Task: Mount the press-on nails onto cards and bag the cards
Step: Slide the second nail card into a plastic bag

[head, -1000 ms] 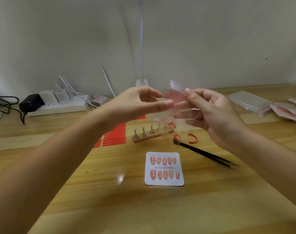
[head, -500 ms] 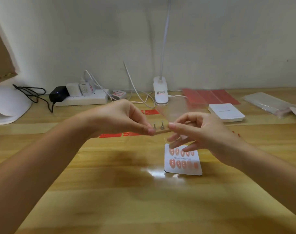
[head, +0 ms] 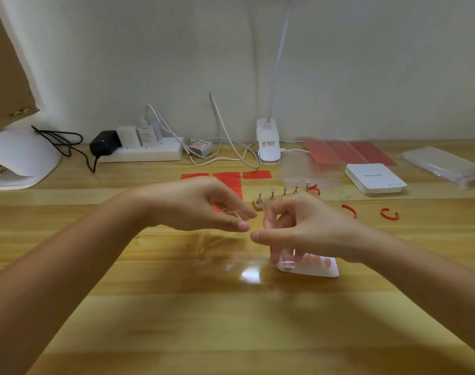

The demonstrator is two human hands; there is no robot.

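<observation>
In the head view, the left hand [head: 203, 205] and the right hand [head: 298, 226] hover close together above the light wooden surface [head: 231, 320], fingertips nearly meeting. The left hand has its thumb and forefinger drawn together in a pinch, and faint edges of a thin clear plastic bag [head: 220, 247] run from that pinch down toward the surface; the film is almost invisible, so its outline is uncertain. The right hand has its fingers curled, thumb pointing at the left thumb; whether it grips the same film I cannot tell.

Just below the right hand lies the white card with peach press-on nails [head: 312, 267], flat on the surface, its upper part hidden by the fingers.

Behind the hands stands a small wooden bar with five metal nail holders [head: 283, 193], beside a sheet of red adhesive strips [head: 231, 181]. Two curled red strips [head: 389, 214] lie to the right. Farther back are a white stack of blank cards [head: 374, 178], a pile of clear bags [head: 444, 165], a white clip-on lamp base [head: 268, 142] and a white power strip with plugs [head: 141, 152] along the wall.
</observation>
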